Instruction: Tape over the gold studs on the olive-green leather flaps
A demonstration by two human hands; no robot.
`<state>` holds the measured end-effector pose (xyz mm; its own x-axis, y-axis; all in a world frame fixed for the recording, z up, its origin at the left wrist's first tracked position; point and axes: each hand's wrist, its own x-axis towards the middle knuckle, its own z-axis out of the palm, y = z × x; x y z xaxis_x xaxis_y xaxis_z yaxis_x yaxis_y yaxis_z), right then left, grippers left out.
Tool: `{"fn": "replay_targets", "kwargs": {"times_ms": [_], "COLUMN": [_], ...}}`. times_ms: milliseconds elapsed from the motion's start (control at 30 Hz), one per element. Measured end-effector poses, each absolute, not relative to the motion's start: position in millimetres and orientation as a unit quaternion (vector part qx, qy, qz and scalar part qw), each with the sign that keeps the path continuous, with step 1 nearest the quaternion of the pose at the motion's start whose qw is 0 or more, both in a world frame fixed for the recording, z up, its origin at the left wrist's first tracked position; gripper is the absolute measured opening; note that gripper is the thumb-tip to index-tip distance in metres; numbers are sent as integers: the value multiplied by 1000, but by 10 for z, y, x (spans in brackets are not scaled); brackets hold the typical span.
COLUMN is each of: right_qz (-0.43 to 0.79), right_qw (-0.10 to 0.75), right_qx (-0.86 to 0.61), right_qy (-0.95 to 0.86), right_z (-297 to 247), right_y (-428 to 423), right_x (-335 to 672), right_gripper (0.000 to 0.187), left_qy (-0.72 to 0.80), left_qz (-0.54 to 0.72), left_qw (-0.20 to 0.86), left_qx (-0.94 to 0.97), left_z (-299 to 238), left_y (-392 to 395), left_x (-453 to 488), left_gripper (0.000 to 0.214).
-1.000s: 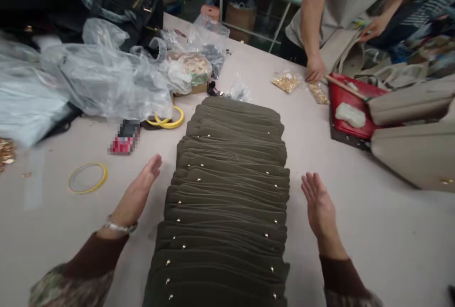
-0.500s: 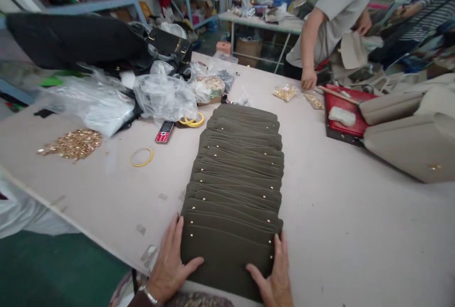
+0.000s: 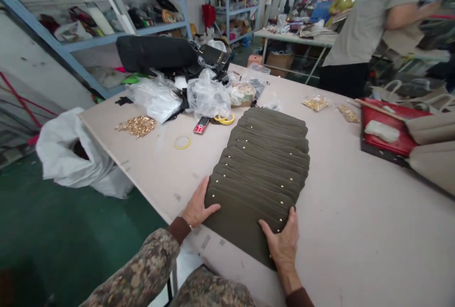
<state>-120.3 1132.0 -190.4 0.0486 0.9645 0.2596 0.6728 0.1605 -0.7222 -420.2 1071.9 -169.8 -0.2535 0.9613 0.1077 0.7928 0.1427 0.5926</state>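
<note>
Nearest you, your camouflage sleeves [image 3: 142,259] end in plain dark-brown cuffs [image 3: 179,229]. Your left hand [image 3: 197,205] is spread along the left edge of the stack of olive panels [image 3: 265,165], fingers against its side and thumb reaching over the top piece. Your right hand [image 3: 284,242] mirrors it on the other edge, thumb and fingers wide apart.

The stack lies between your hands on the pale, smooth counter [image 3: 348,240], its near end at the counter's edge. The panels are thin and matte with rounded corners, fanned in overlapping, slightly wavy layers, and small shiny studs [image 3: 213,196] dot both sides.

To the left of the stack lie a thin yellow ring [image 3: 183,148], a red-keyed phone [image 3: 201,125] and a loose heap of glinting gold-coloured pieces [image 3: 139,126]. Past the phone, crumpled clear plastic [image 3: 209,96] bunches up in front of a long, soft-looking black bag [image 3: 156,53].

On your right, beyond the stack, packets of gold-coloured bits [image 3: 315,103] sit near a flat red tray [image 3: 400,148] holding a whitish lump [image 3: 382,130]. Farther back stands a co-worker in a grey shirt [image 3: 366,27].
</note>
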Motion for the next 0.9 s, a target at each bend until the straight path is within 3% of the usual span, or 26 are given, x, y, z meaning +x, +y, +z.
{"fn": "replay_targets", "kwargs": {"times_ms": [167, 367, 500, 600, 767, 900], "right_qz": [179, 176, 173, 171, 170, 170], "right_qw": [362, 338, 329, 328, 323, 309], "right_qx": [-615, -630, -633, -636, -646, -668], "right_qy": [-677, -677, -679, -677, -670, -656], "right_z": [-1870, -1830, -1807, -1787, -1785, -1901], "right_y": [11320, 11337, 11347, 11348, 11362, 11397], "right_x": [-1167, -1163, -1162, -1178, -1196, -1180], "right_gripper": [114, 123, 128, 129, 128, 130], "left_qy": [823, 870, 866, 880, 890, 856], "left_qz": [319, 306, 309, 321, 348, 304], "left_qw": [86, 105, 143, 107, -9, -74], "left_qx": [462, 372, 367, 333, 293, 412], "left_z": [-1797, -2162, -2409, -2453, -2096, -1782], "left_y": [9754, 8885, 8851, 8891, 9022, 9368], "left_x": [-4316, -4284, -4106, -4046, -4371, -4813], "left_gripper": [70, 73, 72, 67, 65, 58]}}
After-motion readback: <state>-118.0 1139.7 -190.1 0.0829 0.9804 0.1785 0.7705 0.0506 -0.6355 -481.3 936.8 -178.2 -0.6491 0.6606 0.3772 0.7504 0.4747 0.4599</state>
